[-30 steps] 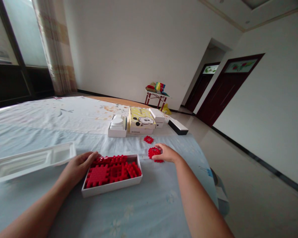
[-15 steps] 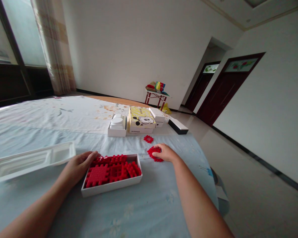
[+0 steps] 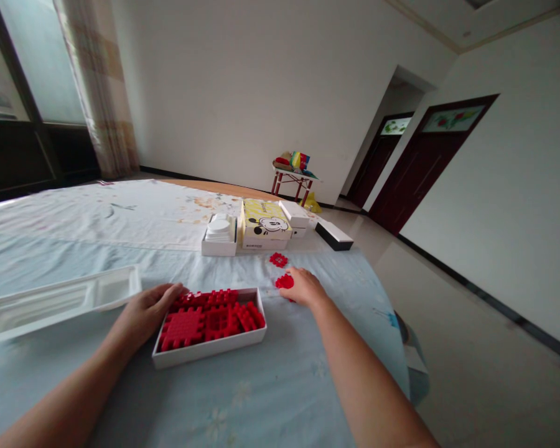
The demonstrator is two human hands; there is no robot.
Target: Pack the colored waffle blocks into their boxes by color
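A white box (image 3: pixel 210 356) holds several red interlocking building blocks (image 3: pixel 183 327), some flat and some tilted at its right end. My left hand (image 3: pixel 152 311) grips the box's far left corner, its fingers held together along the rim. On the cloth right of the box, my right hand (image 3: pixel 304 288) closes over a red building block (image 3: pixel 284 282). The hand hides most of that block, and its fingertips are partly out of sight. Just beyond it, another red block (image 3: pixel 279 259) with an open centre lies flat on the cloth.
A white plastic tray (image 3: pixel 60 303) lies at the left. Toward the back stand a small box of white pieces (image 3: pixel 219 242), a yellow cartoon box (image 3: pixel 266 225), a white box (image 3: pixel 295 214) and a black-and-white box (image 3: pixel 335 235). The table edge (image 3: pixel 396 311) curves along the right.
My right hand has shifted slightly left and now covers more of the red block. My left hand and the box stay in place; the view has moved a little.
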